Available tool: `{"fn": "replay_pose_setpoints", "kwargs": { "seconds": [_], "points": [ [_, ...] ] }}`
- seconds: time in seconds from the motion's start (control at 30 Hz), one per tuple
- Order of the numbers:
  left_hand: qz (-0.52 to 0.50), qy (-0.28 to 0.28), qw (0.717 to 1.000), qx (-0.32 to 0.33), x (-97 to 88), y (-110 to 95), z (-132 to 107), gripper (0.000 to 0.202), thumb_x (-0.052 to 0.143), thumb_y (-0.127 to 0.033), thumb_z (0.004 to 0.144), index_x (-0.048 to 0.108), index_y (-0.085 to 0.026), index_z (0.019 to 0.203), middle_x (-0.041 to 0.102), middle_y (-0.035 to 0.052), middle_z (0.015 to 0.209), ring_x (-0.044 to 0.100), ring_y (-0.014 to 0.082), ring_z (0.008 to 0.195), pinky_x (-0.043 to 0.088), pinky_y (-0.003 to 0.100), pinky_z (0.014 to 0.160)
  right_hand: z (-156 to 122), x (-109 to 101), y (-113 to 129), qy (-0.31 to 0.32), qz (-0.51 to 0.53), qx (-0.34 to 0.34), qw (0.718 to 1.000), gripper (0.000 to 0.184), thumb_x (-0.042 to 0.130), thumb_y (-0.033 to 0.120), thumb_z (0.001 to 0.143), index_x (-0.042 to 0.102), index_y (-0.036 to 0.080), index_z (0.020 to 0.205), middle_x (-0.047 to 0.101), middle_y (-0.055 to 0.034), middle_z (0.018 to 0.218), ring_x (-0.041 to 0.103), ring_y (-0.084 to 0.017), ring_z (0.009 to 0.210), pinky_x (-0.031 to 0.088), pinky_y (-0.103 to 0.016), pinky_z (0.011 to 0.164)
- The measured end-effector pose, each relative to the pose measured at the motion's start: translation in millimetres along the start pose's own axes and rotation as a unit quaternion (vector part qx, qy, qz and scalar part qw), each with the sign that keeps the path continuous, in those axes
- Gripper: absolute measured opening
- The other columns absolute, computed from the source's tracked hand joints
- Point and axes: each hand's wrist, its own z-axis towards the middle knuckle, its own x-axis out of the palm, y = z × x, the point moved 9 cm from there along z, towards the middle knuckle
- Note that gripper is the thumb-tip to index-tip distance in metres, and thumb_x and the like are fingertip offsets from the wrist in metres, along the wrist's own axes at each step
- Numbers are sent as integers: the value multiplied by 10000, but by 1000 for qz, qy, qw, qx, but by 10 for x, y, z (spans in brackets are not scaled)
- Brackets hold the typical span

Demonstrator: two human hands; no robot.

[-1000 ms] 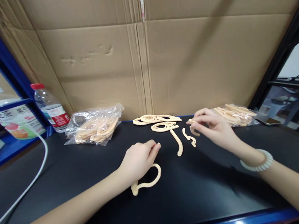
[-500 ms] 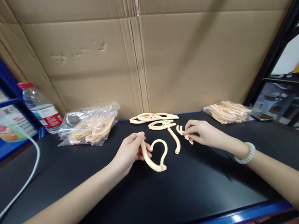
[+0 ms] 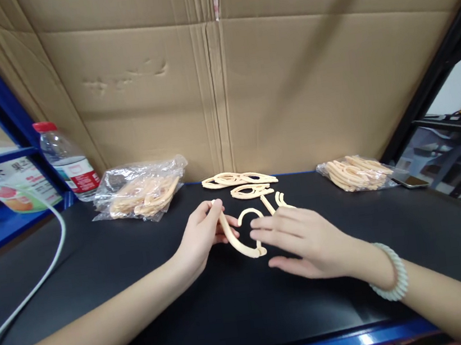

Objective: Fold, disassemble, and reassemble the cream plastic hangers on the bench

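My left hand point(image 3: 205, 235) is closed around the upper end of a curved beige hanger arm point(image 3: 240, 245), which has a hook point(image 3: 249, 212) joined at its lower end. My right hand point(image 3: 303, 239) hovers beside the hook with its fingers stretched out and the thumb apart; I see nothing in it. The fingers partly cover the hook. Behind that hand a loose beige arm piece point(image 3: 267, 205) and some small curved pieces point(image 3: 280, 200) lie on the table, partly hidden. Farther back rest folded beige hangers point(image 3: 237, 179) and another hanger piece point(image 3: 251, 192).
Plastic bags of beige hangers lie at the back left point(image 3: 142, 195) and back right point(image 3: 353, 172), with a phone point(image 3: 410, 181) beside the right one. A red-capped bottle point(image 3: 70, 165) stands at left, near a white cable point(image 3: 51, 264). A cardboard wall point(image 3: 139, 94) borders the black table point(image 3: 233, 319).
My right hand has left the small curved pieces, opened its fingers and come left and nearer, beside the hook. My left hand keeps its hold on the hanger arm.
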Motion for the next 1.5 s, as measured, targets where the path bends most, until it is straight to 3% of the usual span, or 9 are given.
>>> {"fn": "replay_pose_setpoints", "kwargs": {
  "seconds": [0.23,0.37,0.57,0.73,0.9,1.07,1.23,1.37,1.5],
  "points": [
    [44,17,998,42,64,-53,-64,274,480,-462,921,467,-189,910,700,27,739,661,145,545,512,238,518,15,168,-6,31,23,23,999,233,453,257,972,643,152,1058,672,-81,981,562,-187,857,435,-311,732],
    [145,36,972,179,79,-262,-78,348,469,-447,934,509,-194,1170,639,100,1117,684,168,720,587,317,621,-22,163,-78,8,20,50,999,175,508,242,945,664,178,992,671,-50,890,512,-175,792,389,-316,716],
    [395,26,799,452,274,-518,-365,621,515,-291,934,233,-256,1487,292,152,1494,435,291,1301,575,363,850,-46,209,-56,-5,-14,62,998,168,521,179,923,687,187,904,665,-35,779,491,-181,762,337,-326,672],
    [513,-40,664,542,385,-608,-601,774,581,-418,900,160,-209,1515,260,199,1526,429,333,1302,541,416,912,-44,199,-59,-27,-34,67,997,193,506,143,922,689,180,872,654,-34,761,485,-174,742,342,-320,666],
    [552,-74,590,585,428,-698,-724,805,587,-518,865,232,-168,1497,306,211,1522,363,372,1358,436,474,1029,-62,206,-82,-36,-42,81,995,170,535,154,914,691,184,856,652,-38,764,498,-170,744,371,-311,688],
    [573,-37,530,624,566,-588,-823,640,614,-431,880,409,-147,1416,433,202,1461,313,371,1397,274,522,1129,-76,151,-147,-63,5,108,992,161,564,229,918,694,186,832,660,-35,764,527,-167,750,406,-305,706],
    [568,49,521,635,716,-401,-875,221,549,-210,940,626,-206,1148,638,102,1279,485,305,1299,192,615,1133,-71,146,-154,-60,13,110,992,184,564,251,920,685,181,800,655,-36,744,523,-172,746,415,-315,712],
    [549,88,530,640,738,-384,-885,162,494,-136,948,650,-174,975,714,74,1091,553,257,1231,220,561,1150,-58,147,-132,-53,9,100,994,157,591,235,898,665,183,770,645,-29,725,514,-180,765,408,-323,723],
    [583,127,540,594,759,-302,-762,226,428,-166,975,612,-174,844,678,15,796,658,172,872,266,500,1145,-51,144,-129,-39,8,105,994,120,611,193,873,643,184,758,623,-23,731,523,-212,917,383,-360,816]
  ]
}}
